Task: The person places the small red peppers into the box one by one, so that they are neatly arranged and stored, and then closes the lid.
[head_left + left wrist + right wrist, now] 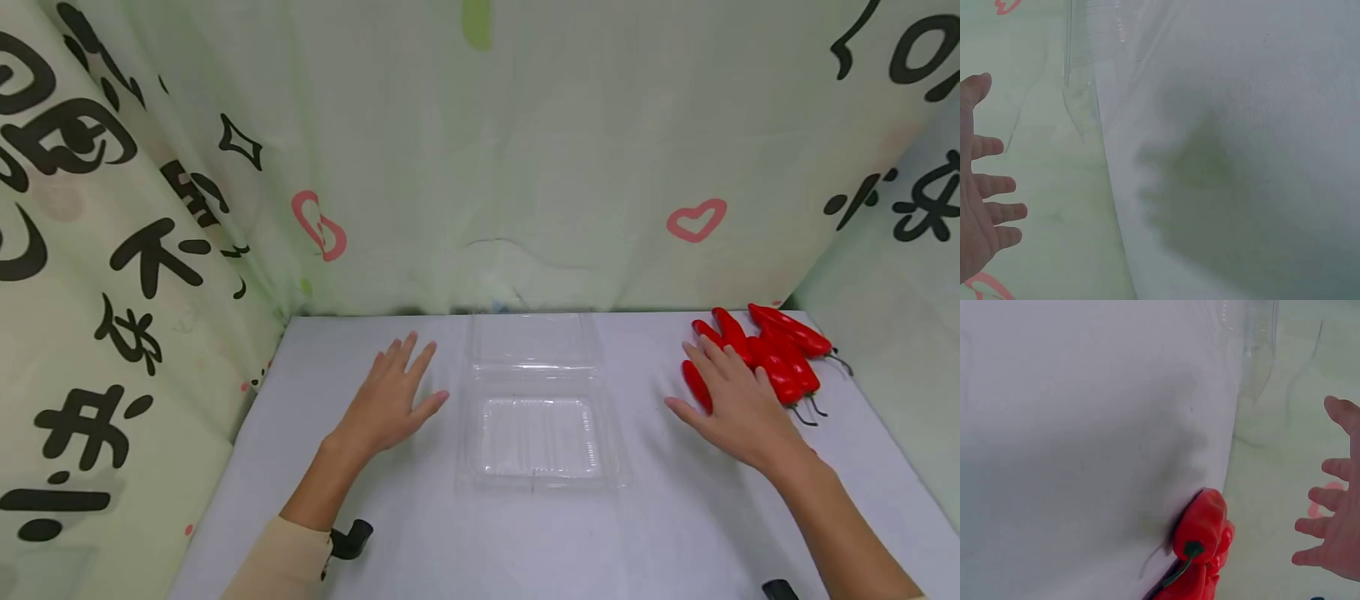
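A clear plastic clamshell box lies with its lid folded back at the middle of the white table. To its left my left hand hovers over the table, fingers spread and holding nothing; the left wrist view shows the same hand with its shadow below. On the right, several red chili peppers with green stems lie in a pile. My right hand is held above the near left side of that pile, fingers spread, covering part of it. In the right wrist view, a red pepper lies apart from the fingers.
A pale green curtain with black characters and pink hearts hangs behind the white table and along both sides. A black strap mount sits at my left wrist, and another black piece shows near the right forearm.
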A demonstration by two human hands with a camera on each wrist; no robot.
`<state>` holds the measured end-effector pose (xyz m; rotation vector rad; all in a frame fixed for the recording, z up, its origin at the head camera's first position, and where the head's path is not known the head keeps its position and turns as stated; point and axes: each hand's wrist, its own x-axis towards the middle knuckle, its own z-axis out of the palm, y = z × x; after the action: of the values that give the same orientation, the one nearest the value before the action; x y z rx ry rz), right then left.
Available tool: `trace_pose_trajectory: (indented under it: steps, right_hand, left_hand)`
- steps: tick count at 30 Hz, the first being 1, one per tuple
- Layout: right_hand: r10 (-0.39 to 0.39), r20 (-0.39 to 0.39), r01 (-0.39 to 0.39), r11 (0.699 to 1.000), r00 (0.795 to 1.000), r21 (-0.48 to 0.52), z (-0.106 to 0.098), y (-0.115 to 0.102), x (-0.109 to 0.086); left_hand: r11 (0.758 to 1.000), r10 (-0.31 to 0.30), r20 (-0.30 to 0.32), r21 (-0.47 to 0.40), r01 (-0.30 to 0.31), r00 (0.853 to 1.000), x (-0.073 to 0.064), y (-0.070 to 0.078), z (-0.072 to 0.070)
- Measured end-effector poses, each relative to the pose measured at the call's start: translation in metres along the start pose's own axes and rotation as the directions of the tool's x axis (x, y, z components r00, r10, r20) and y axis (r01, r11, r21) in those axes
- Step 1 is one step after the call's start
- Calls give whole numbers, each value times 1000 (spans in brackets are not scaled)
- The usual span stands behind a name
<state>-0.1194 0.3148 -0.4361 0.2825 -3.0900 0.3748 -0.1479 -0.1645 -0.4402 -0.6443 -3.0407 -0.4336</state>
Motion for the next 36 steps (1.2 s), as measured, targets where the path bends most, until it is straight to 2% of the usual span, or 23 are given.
trace_pose_trajectory:
  steps: [4, 8, 13, 23, 29, 36]
  right_hand:
    - [-4, -4, 4, 1000, 1000, -3, 2, 8, -1]
    - [-2, 11, 1, 1000, 1000, 13, 3, 13, -3]
    - [4, 23, -5, 999, 1000, 51, 6, 19, -5]
    - [8, 4, -8, 984, 1000, 178, 12, 37, -5]
    - [16, 12, -18, 978, 1000, 208, 16, 45, -4]
    - [42, 53, -53, 971, 998, 231, 21, 51, -2]
  left_hand:
    - [1000, 21, 4, -21, -20, 1000, 1, -1, 5]
    - [996, 25, 22, -88, -23, 999, 0, -3, 10]
    - [975, 23, 55, -220, -10, 998, 0, -3, 15]
    - [942, 2, 90, -334, 28, 996, 2, 1, 25]
    - [912, 1, 106, -407, 43, 994, 3, 5, 30]
    - [849, -11, 125, -524, 75, 992, 4, 9, 38]
